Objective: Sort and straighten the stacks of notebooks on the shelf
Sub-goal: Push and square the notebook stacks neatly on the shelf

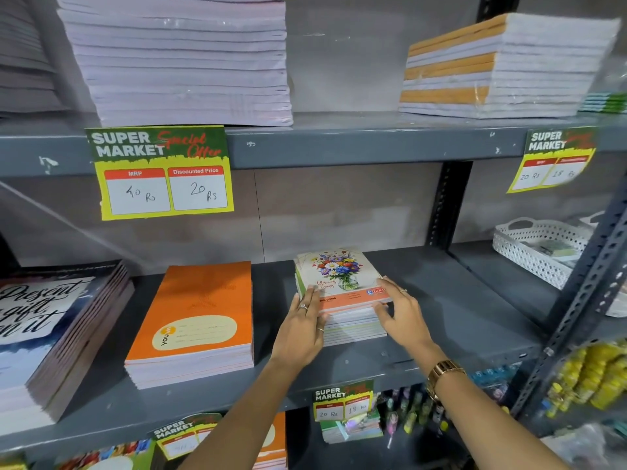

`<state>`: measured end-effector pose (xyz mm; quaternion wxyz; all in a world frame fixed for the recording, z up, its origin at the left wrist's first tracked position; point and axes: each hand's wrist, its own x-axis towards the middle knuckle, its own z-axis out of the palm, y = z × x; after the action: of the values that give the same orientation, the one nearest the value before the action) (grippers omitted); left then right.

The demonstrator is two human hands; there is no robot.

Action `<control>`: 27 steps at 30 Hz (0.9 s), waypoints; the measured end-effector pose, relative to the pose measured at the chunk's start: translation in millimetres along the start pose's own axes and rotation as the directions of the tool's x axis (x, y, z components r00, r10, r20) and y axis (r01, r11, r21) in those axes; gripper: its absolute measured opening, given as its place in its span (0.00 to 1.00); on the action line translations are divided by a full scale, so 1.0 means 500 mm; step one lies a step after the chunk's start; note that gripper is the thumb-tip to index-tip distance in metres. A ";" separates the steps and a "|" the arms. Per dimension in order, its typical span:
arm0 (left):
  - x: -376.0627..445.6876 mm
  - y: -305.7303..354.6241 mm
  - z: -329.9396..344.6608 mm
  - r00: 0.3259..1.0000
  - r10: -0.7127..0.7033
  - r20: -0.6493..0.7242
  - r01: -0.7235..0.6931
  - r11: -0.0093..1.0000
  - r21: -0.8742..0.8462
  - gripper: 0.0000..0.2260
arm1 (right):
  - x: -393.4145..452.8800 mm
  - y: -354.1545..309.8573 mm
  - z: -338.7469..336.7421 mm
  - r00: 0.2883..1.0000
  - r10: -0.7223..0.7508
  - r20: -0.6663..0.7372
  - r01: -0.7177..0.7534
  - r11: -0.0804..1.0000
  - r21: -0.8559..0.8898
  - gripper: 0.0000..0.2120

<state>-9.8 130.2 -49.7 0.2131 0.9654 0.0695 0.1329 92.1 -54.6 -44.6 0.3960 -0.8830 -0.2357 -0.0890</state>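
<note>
A small stack of notebooks with a flower-vase cover (pixel 339 273) sits in the middle of the grey shelf (pixel 458 313). My left hand (pixel 302 327) presses flat against the stack's left front corner, fingers on the top cover. My right hand (pixel 403 313) grips the right front corner, thumb against the side of the stack and fingers on top. To the left lies a stack of orange notebooks (pixel 200 317), slightly turned. At the far left a tall stack with dark script-lettered covers (pixel 51 320) leans over the shelf edge.
The upper shelf holds a tall white stack (pixel 183 62) and an orange-and-white stack (pixel 502 69). Yellow price cards (pixel 163 174) hang from the shelf edges. A white perforated basket (pixel 539 249) stands at the right, by a slotted metal upright (pixel 590 300). Pens and notebooks fill the shelf below.
</note>
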 end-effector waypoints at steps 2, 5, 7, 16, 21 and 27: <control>-0.001 -0.001 -0.004 1.000 0.003 -0.002 -0.003 1.000 0.006 0.25 | -0.001 -0.004 0.000 1.000 0.008 0.001 -0.008 1.000 0.008 0.23; -0.004 -0.002 -0.010 1.000 -0.001 -0.007 0.001 1.000 -0.017 0.26 | -0.007 -0.009 0.000 1.000 0.010 -0.005 -0.010 1.000 0.011 0.23; -0.006 0.000 -0.013 1.000 -0.016 -0.008 0.015 0.999 -0.049 0.27 | -0.011 -0.012 0.003 1.000 0.009 -0.009 -0.009 1.000 0.014 0.23; -0.011 0.005 -0.007 0.998 -0.064 -0.001 0.064 0.993 -0.102 0.32 | -0.023 -0.017 0.013 1.000 0.012 0.009 -0.012 1.000 -0.011 0.23; -0.014 0.002 0.003 0.998 -0.019 -0.054 0.016 0.999 -0.052 0.27 | -0.027 -0.009 0.007 0.997 -0.033 0.063 0.043 0.986 -0.159 0.22; -0.014 0.003 0.011 0.995 -0.018 -0.102 0.013 0.999 -0.047 0.23 | -0.027 -0.001 0.006 0.989 -0.137 0.058 0.148 0.939 -0.311 0.20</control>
<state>-14.8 125.5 -55.3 0.2326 0.9516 0.0846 0.1820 79.9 -56.8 -50.6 0.2384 -0.9168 -0.2888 -0.1384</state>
